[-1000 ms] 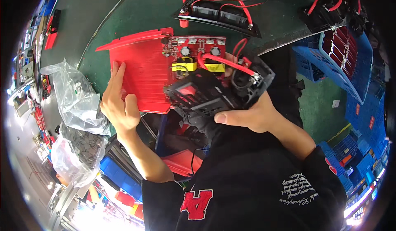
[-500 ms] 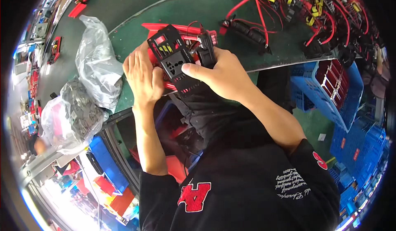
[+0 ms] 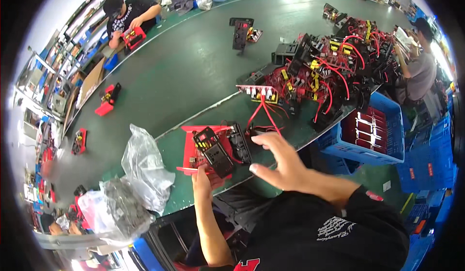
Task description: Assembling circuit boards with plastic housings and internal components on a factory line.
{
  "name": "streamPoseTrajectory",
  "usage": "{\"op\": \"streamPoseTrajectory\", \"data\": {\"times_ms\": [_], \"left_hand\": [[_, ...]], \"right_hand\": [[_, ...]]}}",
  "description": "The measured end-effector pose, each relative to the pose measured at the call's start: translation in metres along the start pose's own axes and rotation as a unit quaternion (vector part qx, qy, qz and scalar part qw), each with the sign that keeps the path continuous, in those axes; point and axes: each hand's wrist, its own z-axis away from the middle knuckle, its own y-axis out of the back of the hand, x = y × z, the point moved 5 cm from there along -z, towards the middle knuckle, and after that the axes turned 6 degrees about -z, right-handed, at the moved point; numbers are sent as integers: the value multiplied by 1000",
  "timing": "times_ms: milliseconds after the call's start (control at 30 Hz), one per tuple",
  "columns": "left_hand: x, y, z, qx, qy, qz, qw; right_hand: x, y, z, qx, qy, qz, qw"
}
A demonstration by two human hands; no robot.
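Observation:
A red casing (image 3: 189, 144) lies on the green bench before me, its circuit parts partly showing. Over it leans a black socket panel (image 3: 216, 157) with cut-outs. At the casing's right side stands another black end panel (image 3: 240, 144). My left hand (image 3: 202, 184) grips the casing's near edge, fingers partly hidden beneath it. Just right of the black end panel, my right hand (image 3: 283, 167) hovers with thumb and fingers apart, holding nothing.
A big pile of circuit boards (image 3: 334, 58) with red wires covers the bench at the right. Clear plastic bags (image 3: 147, 169) lie left of my work. Blue crates (image 3: 395, 145) stand below at right. Other people (image 3: 138, 14) work across and at right.
My right hand has let go of the black end panel and moved right. The casing now rests flatter on the bench. My view has tilted up, showing more of the bench.

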Motion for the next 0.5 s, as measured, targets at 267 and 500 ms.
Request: {"op": "streamPoseTrajectory", "data": {"times_ms": [267,500], "left_hand": [[142,-18,-164,-33,-70,82,994],[270,4,-321,-174,-158,254,938]], "right_hand": [[48,74,-221,-172,-73,408,894],[203,60,-392,-51,-374,336,863]]}}
